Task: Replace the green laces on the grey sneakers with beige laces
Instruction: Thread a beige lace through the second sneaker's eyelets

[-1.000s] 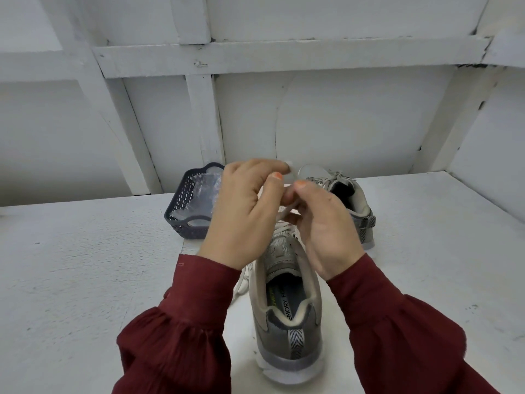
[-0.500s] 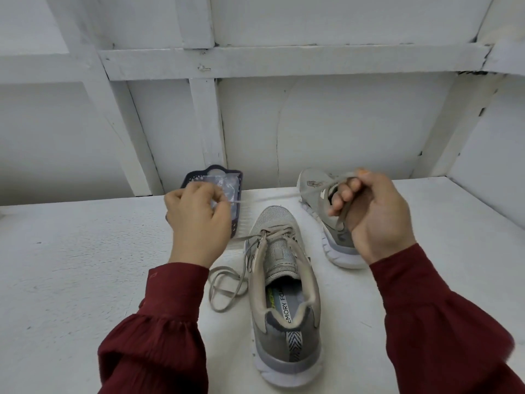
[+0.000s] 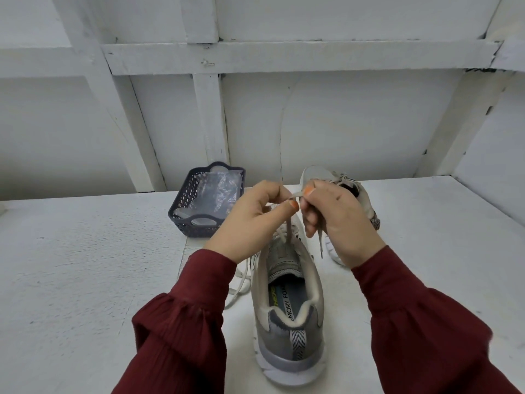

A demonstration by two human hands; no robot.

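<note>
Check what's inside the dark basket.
Crumpled clear plastic fills the basket. Anything beneath it is hidden, and the left hand covers the basket's near right corner.

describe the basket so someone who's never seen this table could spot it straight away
Start at the white table and go to its back edge, by the wall. There, beyond and left of the near sneaker, sits a basket. Unlike that pale grey sneaker, it is dark with lattice sides and holds crinkled clear plastic.
</note>
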